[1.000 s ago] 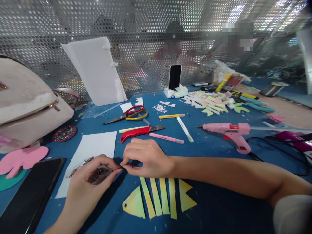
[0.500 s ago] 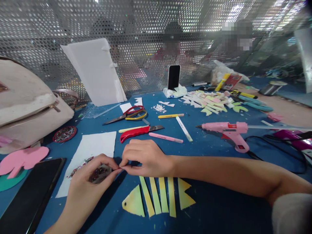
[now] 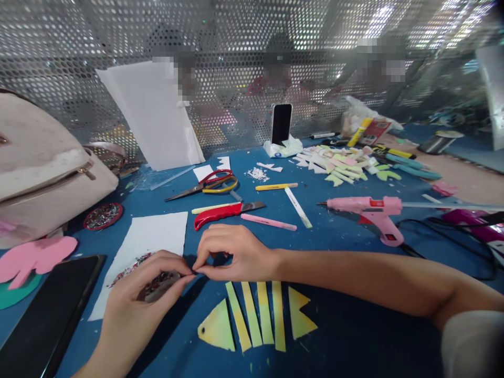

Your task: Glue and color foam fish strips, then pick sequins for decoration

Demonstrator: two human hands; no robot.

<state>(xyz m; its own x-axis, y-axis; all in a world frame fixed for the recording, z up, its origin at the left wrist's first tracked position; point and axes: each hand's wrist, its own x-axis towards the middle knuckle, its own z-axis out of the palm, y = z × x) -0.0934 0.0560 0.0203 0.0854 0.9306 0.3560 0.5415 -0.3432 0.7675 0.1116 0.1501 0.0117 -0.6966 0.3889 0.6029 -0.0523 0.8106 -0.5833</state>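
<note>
In the head view, the left hand (image 3: 139,299) and the right hand (image 3: 236,254) come together low over the blue counter (image 3: 354,336), fingertips meeting at one spot! Both sets of fingers are pinched narrow; whatever may be between them is too small to tell. Under the left hand lies a white sheet (image 3: 157,233) scattered with multicoloured bits (image 3: 161,283), and behind it sits the red-rimmed dish (image 3: 103,216), full of more.

And just on the near side of the right hand, here's the fish: a yellow-green head piece (image 3: 218,326) with a dark eye, four slim strips (image 3: 265,315) set apart, then the notched tail piece (image 3: 300,314). Beyond the hands, the red-handled knife (image 3: 220,214), the pink marker (image 3: 269,222) and the scissors (image 3: 208,186); over on the right, the pink glue gun (image 3: 370,210) lies on its side!
</note>
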